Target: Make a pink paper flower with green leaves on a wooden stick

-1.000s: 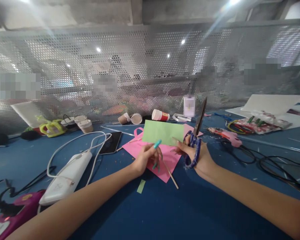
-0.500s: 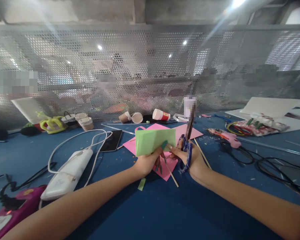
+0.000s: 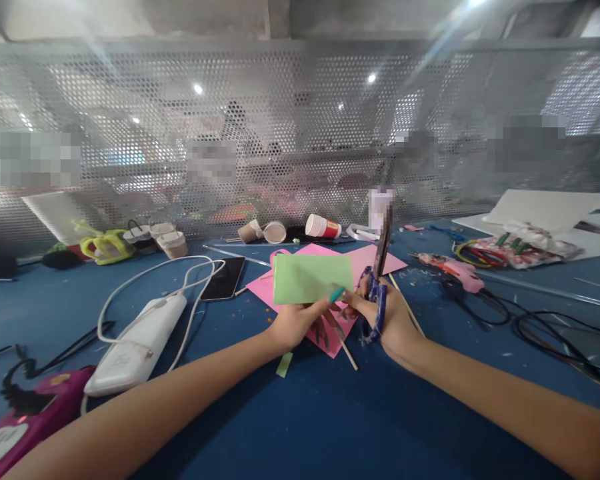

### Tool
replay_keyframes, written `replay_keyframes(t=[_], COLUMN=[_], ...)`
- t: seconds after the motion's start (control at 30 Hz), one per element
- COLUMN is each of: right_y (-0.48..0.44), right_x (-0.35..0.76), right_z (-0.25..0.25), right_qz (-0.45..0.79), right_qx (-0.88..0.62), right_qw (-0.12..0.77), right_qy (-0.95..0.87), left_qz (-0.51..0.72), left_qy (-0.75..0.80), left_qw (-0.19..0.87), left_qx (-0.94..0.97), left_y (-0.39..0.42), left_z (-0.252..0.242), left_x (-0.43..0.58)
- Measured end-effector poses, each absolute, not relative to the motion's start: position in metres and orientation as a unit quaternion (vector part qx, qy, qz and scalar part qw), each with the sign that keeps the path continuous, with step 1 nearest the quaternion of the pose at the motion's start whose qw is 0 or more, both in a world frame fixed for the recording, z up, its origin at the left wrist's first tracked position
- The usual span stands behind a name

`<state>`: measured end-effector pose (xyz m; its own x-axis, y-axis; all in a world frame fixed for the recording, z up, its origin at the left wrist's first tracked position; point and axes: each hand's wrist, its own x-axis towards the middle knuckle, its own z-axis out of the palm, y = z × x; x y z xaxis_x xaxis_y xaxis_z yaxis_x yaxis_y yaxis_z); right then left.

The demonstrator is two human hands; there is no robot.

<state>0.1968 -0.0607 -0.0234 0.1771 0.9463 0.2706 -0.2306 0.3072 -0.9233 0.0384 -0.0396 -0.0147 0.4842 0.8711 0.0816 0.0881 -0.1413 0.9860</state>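
My left hand (image 3: pixel 300 321) pinches the lower edge of a light green paper (image 3: pixel 311 278), holding it upright above the blue table (image 3: pixel 300 413). My right hand (image 3: pixel 387 319) grips blue-handled scissors (image 3: pixel 377 280), blades pointing up, just right of the paper; its fingertips touch the paper's lower right corner. Under both hands lies a pink paper sheet (image 3: pixel 325 270) with a thin wooden stick (image 3: pixel 346 352) across it. A small green paper scrap (image 3: pixel 283 364) lies near my left wrist.
A white power bank (image 3: pixel 135 347) with cable and a black phone (image 3: pixel 225 279) lie left. A pink glue gun (image 3: pixel 453 269) and black cables (image 3: pixel 545 327) lie right. Paper cups (image 3: pixel 321 228) sit by the perforated metal screen (image 3: pixel 300 133). A magenta device (image 3: pixel 25 427) is at the near left.
The green paper was folded over from a wide flat strip into a narrower piece and turned more upright. The scissors swung from tilted right to nearly vertical, closer to the paper.
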Motion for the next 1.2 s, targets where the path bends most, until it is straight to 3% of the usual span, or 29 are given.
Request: replay_keyframes(t=[0.13, 0.67, 0.83, 1.07, 1.2], right_y=[-0.064, -0.063, -0.059, -0.061, -0.067], right_x=[0.190, 0.198, 0.202, 0.199, 0.191], right_z=[-0.025, -0.023, -0.023, -0.023, -0.027], right_qz=[0.427, 0.425, 0.485, 0.600, 0.536], right_qx=[-0.397, -0.395, -0.400, -0.343, -0.331], right_qw=[0.661, 0.646, 0.623, 0.503, 0.500], right_qy=[-0.473, -0.496, -0.466, -0.519, -0.594], left_qz=[0.362, 0.372, 0.471, 0.571, 0.583], left_qy=[0.364, 0.353, 0.370, 0.320, 0.298], left_qw=[0.521, 0.617, 0.550, 0.471, 0.444], left_qx=[0.682, 0.597, 0.582, 0.592, 0.611], left_y=[-0.039, -0.032, -0.021, -0.022, -0.034], left_z=[-0.016, -0.013, -0.003, 0.039, 0.059], left_x=[0.039, 0.037, 0.031, 0.023, 0.022])
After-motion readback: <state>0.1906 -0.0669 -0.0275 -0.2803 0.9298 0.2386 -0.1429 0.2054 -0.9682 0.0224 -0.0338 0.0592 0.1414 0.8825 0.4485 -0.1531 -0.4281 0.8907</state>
